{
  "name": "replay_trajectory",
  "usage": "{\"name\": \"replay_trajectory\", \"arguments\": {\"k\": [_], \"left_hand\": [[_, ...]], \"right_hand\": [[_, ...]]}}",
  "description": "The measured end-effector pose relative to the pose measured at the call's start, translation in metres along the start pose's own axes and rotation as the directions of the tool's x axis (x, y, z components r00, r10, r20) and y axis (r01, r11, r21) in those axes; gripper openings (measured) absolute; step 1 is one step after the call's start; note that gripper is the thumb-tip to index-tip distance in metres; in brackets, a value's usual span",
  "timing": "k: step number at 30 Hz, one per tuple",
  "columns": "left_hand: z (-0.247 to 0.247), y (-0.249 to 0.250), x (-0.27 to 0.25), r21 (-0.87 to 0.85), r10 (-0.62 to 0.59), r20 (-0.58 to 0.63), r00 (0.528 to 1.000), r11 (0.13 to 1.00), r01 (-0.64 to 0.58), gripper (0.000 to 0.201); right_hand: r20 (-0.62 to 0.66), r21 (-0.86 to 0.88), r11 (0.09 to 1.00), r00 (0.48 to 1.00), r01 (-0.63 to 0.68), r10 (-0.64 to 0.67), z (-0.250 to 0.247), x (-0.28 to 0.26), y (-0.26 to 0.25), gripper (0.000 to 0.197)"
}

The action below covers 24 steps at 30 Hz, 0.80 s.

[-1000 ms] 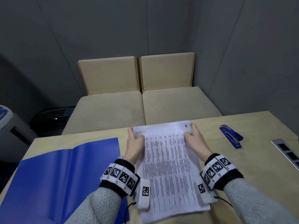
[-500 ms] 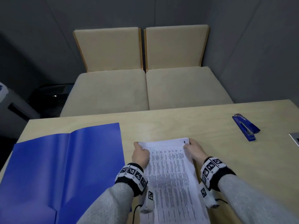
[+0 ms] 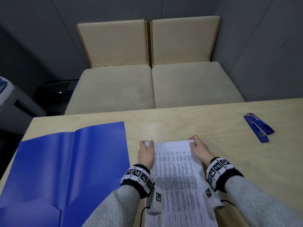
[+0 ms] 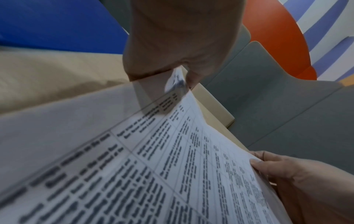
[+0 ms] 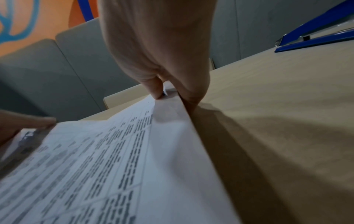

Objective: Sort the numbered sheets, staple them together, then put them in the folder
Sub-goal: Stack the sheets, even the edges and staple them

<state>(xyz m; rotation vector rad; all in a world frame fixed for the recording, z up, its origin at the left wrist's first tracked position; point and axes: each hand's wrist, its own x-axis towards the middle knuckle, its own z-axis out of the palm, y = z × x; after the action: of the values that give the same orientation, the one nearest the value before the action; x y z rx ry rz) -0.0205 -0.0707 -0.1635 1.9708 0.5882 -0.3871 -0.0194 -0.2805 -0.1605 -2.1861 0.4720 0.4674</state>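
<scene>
While the pale wooden bench (image 3: 188,122) fills the lower half of the head view, we see two beige cushioned seats (image 3: 152,86) pushed against its far edge. On the bench's left side lies the blue folder (image 3: 68,163), spread open and flat. Just right of it, apart from its edge, is the stack of printed sheets (image 3: 177,181), its long side running toward us. We hold the stack at its far corners: our left hand (image 3: 146,154) pinches the far-left corner with thumb on top and fingers beneath, and our right hand (image 3: 199,149) pinches the far-right corner the same way. From the wrist views, both grips are closed on the paper, and the right edge is lifted slightly off the bench. Well to the right lies the blue stapler (image 3: 258,127), untouched.
</scene>
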Motion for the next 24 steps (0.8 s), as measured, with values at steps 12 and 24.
{"name": "replay_trajectory", "arguments": {"k": [12, 24], "left_hand": [[-0.010, -0.020, 0.015, -0.414, -0.071, 0.024, 0.997, 0.907, 0.075, 0.026], [0.014, -0.013, 0.007, -0.211, 0.007, -0.240, 0.971, 0.976, -0.059, 0.013]], "right_hand": [[-0.030, -0.087, 0.996, 0.999, -0.027, 0.024, -0.003, 0.010, 0.001, 0.018], [-0.366, -0.449, 0.888, 0.927, -0.103, -0.078, -0.078, 0.022, 0.009, 0.030]]}}
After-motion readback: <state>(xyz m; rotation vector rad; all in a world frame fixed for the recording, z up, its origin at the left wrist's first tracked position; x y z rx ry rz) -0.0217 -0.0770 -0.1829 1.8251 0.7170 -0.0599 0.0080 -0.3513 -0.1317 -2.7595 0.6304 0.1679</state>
